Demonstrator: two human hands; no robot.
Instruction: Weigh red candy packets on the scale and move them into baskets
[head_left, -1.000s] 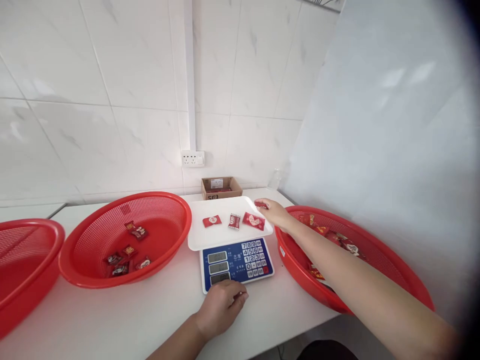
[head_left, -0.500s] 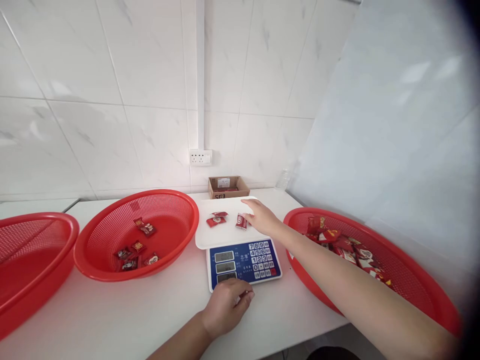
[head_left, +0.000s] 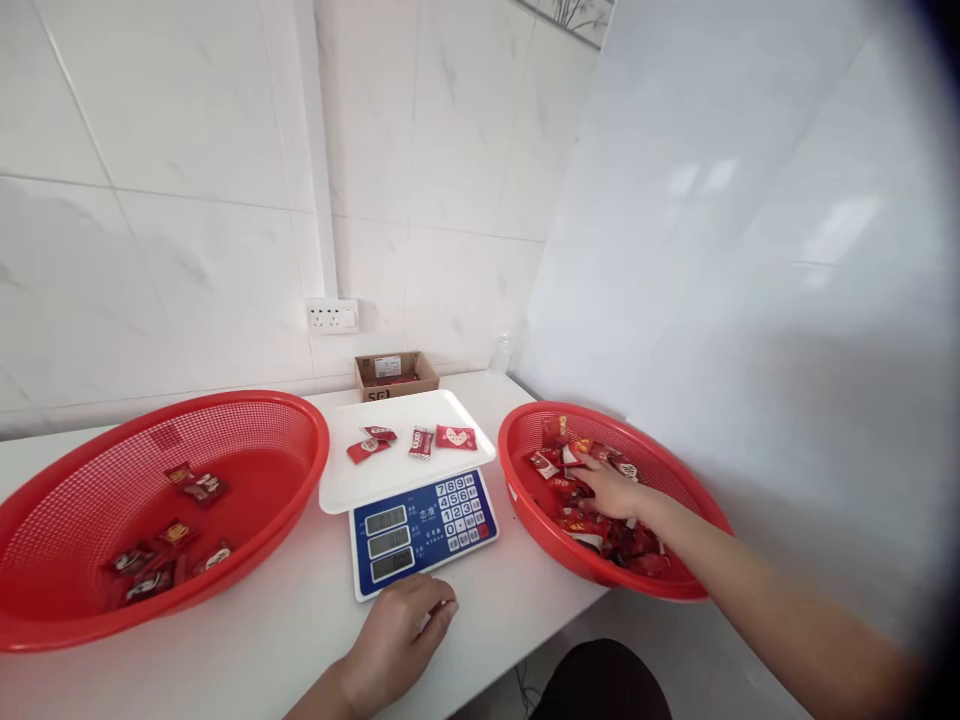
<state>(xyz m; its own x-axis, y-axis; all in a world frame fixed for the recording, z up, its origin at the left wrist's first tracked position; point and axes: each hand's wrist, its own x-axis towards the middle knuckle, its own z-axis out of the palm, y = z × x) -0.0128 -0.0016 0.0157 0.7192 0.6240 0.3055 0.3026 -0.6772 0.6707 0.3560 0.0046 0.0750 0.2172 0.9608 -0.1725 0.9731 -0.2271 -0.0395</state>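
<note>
My right hand [head_left: 609,490] reaches into the right red basket [head_left: 705,500], its fingers spread over a heap of wrapped sweets [head_left: 544,463]. At the front edge of the digital scale [head_left: 431,520] rests my left hand [head_left: 401,630], fingers curled closed; what they hold, if anything, is hidden. On the scale's white tray [head_left: 360,405] lie several small red packets, among them a dark red packet [head_left: 421,442] with white lettering and a red packet with a pale heart [head_left: 456,437]. The displays are lit too faintly to read surely.
A big red mesh basket [head_left: 247,410] with several sweets [head_left: 176,532] in it stands left of the scale. Behind the tray is a small cardboard box [head_left: 397,378]. A clear jar [head_left: 501,353] stands by the wall. The table's front edge runs below the right basket.
My right hand has left the scale tray and moved right into the basket of sweets. The heart packet now shows on the tray. The view has turned right; my left hand stays by the scale.
</note>
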